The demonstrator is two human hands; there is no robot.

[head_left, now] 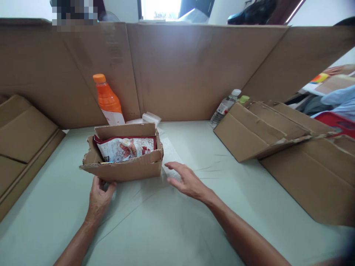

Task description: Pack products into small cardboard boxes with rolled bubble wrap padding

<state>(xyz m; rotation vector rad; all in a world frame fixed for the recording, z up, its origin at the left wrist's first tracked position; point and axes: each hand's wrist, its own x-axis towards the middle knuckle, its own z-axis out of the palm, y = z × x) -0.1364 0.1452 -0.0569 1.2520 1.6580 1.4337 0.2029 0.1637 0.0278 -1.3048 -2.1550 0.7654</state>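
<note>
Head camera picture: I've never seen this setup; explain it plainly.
No machine here: these are a person's own two bare hands, seen from a camera worn on that person's head, looking forward and down. The left hand touches the bottom edge of an open cardboard box, which contains a printed packet; whether it bears the box's weight is unclear. The right hand is open near the box's other end, holding nothing. Farther back on the pale green surface are an orange bottle and a clear bottle, with more cardboard at either side.
</note>
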